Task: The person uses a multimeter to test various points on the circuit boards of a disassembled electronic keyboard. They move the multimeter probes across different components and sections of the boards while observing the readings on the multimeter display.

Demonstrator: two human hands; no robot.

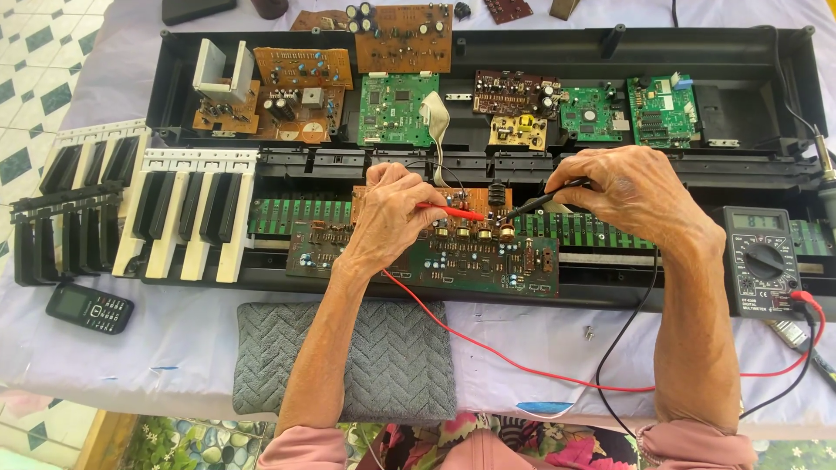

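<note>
Grey towel (pixel 396 361) lies nearest us on the table, just in front of the opened keyboard chassis (pixel 488 52). Our left hand (pixel 392 213) pinches the red probe (pixel 453 211), tip on the dark circuit board (pixel 435 257) at chassis front edge. Our right hand (pixel 631 191) pinches the black probe (pixel 531 204), tip just beside the red one, approx. mid-board. Both leads run to the multimeter (pixel 765 261) at right. Detached key sections (pixel 187 213) sit left; mobile phone (pixel 89 307) near them.
</note>
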